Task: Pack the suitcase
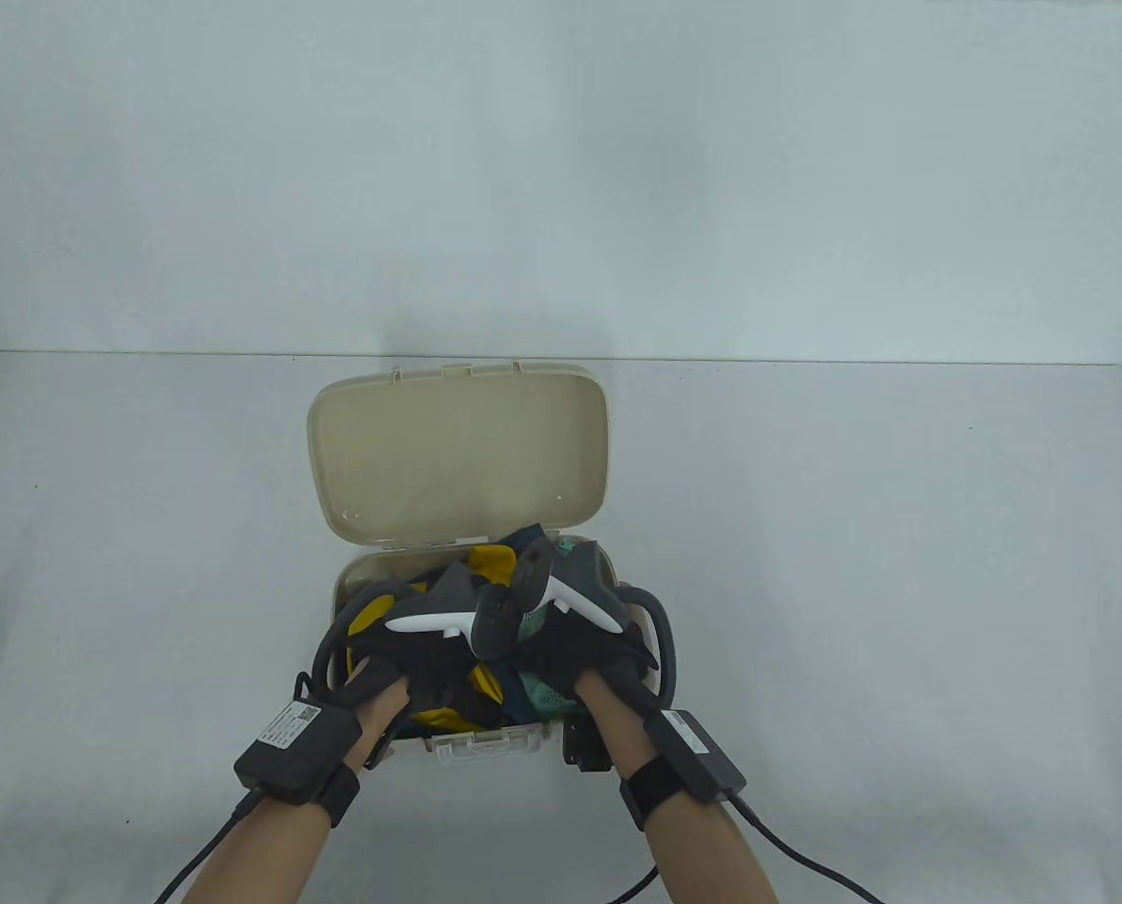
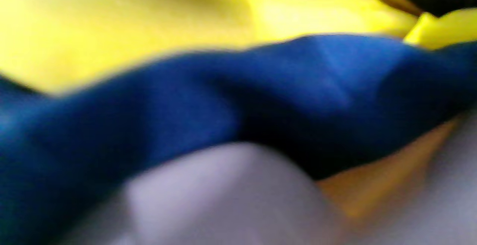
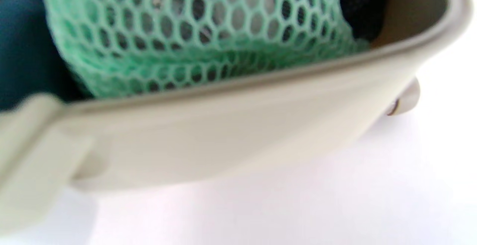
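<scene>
A small beige suitcase [image 1: 486, 746] stands open near the table's front, its lid [image 1: 457, 461] tipped back. It is heaped with clothes: a yellow garment [image 1: 490, 562], dark blue cloth [image 1: 526, 539] and green mesh fabric [image 1: 547, 697]. My left hand [image 1: 387, 683] lies on the yellow and blue pile at the case's left. My right hand [image 1: 608, 659] rests on the mesh side at the right. The trackers hide most of the fingers. The left wrist view is filled by blurred yellow cloth [image 2: 111, 21] and blue cloth [image 2: 261, 99]. In the right wrist view, green mesh [image 3: 193, 40] sits behind the case wall [image 3: 238, 125].
The case sits on a pale grey table [image 1: 853, 565] with a plain wall behind it. Black cables [image 1: 806, 862] trail from both wrists to the bottom edge. A white latch [image 1: 486, 744] is on the front wall of the case.
</scene>
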Demonstrator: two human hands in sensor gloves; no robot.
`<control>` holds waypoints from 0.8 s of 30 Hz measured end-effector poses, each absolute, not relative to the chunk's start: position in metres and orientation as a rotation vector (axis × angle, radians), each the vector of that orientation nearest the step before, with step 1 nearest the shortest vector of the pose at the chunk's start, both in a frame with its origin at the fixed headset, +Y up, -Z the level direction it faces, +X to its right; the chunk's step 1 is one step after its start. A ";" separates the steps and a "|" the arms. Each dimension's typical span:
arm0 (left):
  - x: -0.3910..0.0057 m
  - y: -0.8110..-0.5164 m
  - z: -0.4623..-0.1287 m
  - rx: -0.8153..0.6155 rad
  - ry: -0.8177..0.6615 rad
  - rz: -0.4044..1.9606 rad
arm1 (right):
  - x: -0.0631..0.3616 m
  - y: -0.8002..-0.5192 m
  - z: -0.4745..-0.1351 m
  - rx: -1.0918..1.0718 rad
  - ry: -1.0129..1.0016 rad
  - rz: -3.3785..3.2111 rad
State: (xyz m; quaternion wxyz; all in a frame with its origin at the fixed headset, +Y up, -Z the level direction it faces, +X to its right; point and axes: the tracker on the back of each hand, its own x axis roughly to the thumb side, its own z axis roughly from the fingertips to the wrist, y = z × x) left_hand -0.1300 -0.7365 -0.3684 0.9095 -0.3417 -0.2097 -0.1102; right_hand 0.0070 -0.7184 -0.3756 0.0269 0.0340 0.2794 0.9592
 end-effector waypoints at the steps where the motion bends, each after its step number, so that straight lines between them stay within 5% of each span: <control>1: -0.132 -0.737 -0.369 -0.710 -0.429 -0.198 | 0.006 -0.719 -0.374 0.106 0.841 2.986; 11: -0.138 -0.738 -0.366 -0.726 -0.420 -0.169 | 0.028 -0.713 -0.382 -0.004 0.707 2.849; 18: -0.138 -0.738 -0.366 -0.729 -0.421 -0.174 | 0.039 -0.710 -0.387 0.001 0.757 2.722; 21: -0.138 -0.738 -0.366 -0.734 -0.424 -0.169 | 0.038 -0.708 -0.384 0.182 0.940 2.710; 24: -0.138 -0.738 -0.366 -0.732 -0.428 -0.171 | 0.040 -0.709 -0.380 0.122 0.852 2.703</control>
